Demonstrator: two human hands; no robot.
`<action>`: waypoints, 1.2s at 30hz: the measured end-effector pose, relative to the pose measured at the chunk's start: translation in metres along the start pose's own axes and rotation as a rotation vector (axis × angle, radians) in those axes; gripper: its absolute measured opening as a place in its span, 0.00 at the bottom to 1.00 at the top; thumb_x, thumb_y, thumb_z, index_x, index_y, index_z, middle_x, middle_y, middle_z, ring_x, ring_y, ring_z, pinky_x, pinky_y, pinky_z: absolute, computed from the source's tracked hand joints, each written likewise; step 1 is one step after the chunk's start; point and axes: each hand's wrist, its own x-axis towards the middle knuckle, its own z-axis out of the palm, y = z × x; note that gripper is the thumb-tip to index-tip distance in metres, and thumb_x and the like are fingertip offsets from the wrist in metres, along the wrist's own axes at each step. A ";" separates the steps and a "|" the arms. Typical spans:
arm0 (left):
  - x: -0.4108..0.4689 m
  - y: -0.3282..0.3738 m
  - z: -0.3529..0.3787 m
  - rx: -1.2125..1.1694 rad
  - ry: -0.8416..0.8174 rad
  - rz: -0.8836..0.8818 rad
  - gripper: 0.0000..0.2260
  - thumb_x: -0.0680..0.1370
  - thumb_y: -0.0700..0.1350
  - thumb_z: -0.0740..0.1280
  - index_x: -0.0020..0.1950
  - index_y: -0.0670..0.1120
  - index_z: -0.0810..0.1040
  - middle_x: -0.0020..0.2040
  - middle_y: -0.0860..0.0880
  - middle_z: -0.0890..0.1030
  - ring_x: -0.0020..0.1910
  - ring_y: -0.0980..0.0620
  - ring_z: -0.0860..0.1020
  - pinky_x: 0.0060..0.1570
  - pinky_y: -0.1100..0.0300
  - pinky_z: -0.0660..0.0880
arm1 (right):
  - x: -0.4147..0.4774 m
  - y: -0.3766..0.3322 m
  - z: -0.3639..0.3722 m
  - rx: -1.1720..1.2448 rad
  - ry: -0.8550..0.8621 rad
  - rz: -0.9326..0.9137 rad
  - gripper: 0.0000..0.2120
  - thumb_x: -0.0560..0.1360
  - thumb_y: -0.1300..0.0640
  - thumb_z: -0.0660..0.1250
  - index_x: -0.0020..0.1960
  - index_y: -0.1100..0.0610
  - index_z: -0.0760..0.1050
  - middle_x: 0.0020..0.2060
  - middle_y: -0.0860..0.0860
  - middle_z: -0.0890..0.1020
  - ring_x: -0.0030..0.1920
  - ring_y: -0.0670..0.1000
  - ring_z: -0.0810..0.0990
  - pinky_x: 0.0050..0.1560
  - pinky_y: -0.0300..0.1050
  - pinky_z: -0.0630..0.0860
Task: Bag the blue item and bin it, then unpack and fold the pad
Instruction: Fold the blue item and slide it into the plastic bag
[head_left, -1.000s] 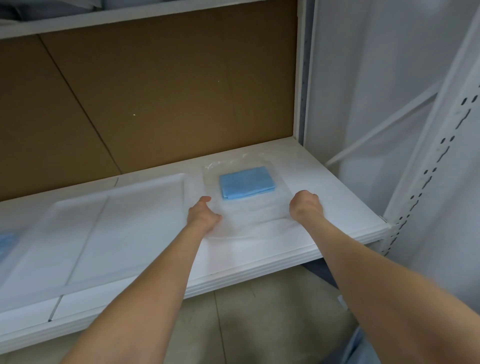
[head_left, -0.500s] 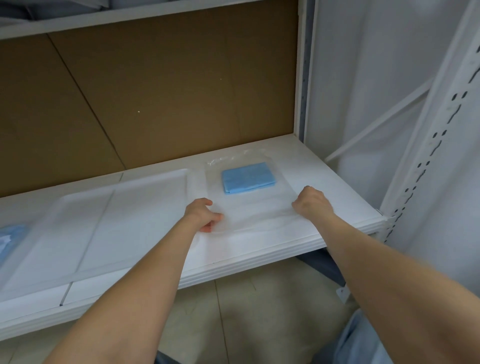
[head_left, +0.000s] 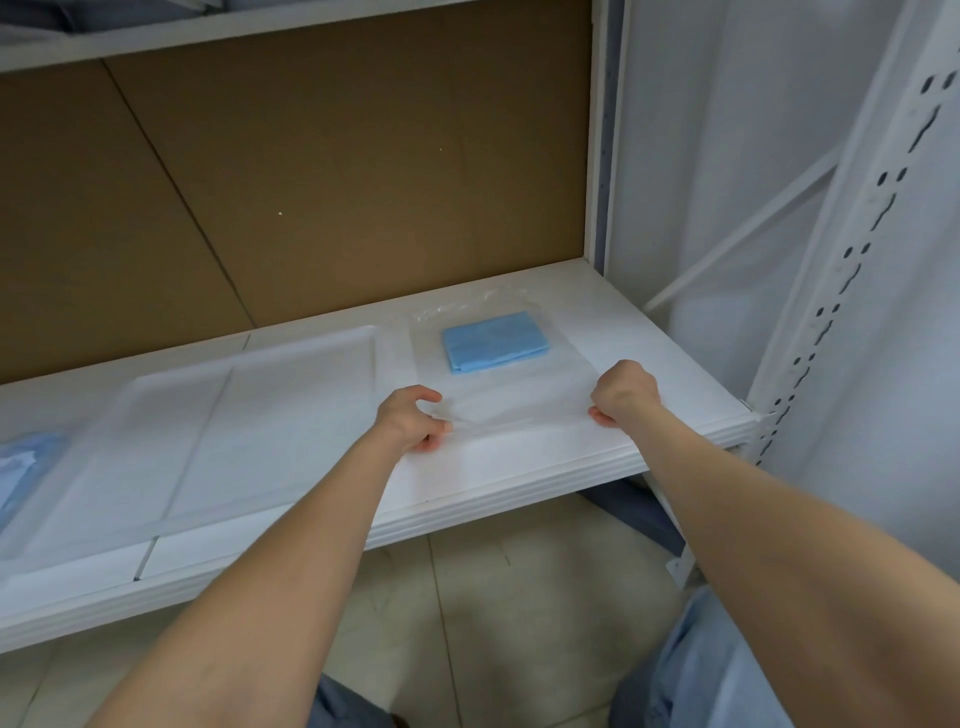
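White shelf (head_left: 519, 467), brown board behind, a clear tray (head_left: 234, 415) at its left. My left hand (head_left: 410, 418) pinches the clear bag's (head_left: 519, 400) near left corner. The folded blue item (head_left: 493, 340) lies inside, toward the back. My right hand (head_left: 626, 392) pinches the near right corner.

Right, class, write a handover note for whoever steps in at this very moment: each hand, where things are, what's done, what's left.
Left hand and right hand each pinch a near corner of the clear bag lying flat on the white shelf. The folded blue item appears to be inside, at the far end. Done: bagging, apparently. Left: binning the bag, then unpacking and folding the pad, not clearly in view.
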 end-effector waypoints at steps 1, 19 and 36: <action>0.001 -0.001 0.002 0.007 0.006 0.002 0.21 0.72 0.33 0.72 0.64 0.43 0.75 0.38 0.45 0.74 0.33 0.50 0.74 0.33 0.62 0.79 | 0.000 0.001 0.000 -0.017 0.020 -0.015 0.04 0.73 0.68 0.63 0.44 0.61 0.74 0.46 0.59 0.80 0.41 0.61 0.83 0.28 0.45 0.78; -0.005 0.021 0.023 0.880 0.239 0.594 0.14 0.78 0.50 0.65 0.64 0.55 0.72 0.59 0.53 0.79 0.56 0.50 0.78 0.50 0.60 0.71 | -0.012 -0.025 -0.018 0.794 -0.188 0.050 0.05 0.75 0.66 0.68 0.50 0.65 0.77 0.32 0.55 0.76 0.30 0.49 0.75 0.31 0.39 0.81; 0.029 0.078 -0.032 0.607 0.118 0.402 0.09 0.73 0.54 0.68 0.35 0.52 0.78 0.39 0.56 0.84 0.48 0.52 0.78 0.49 0.57 0.73 | 0.011 -0.048 -0.015 0.375 -0.042 -0.330 0.13 0.71 0.56 0.75 0.50 0.63 0.80 0.40 0.53 0.82 0.42 0.50 0.79 0.49 0.39 0.73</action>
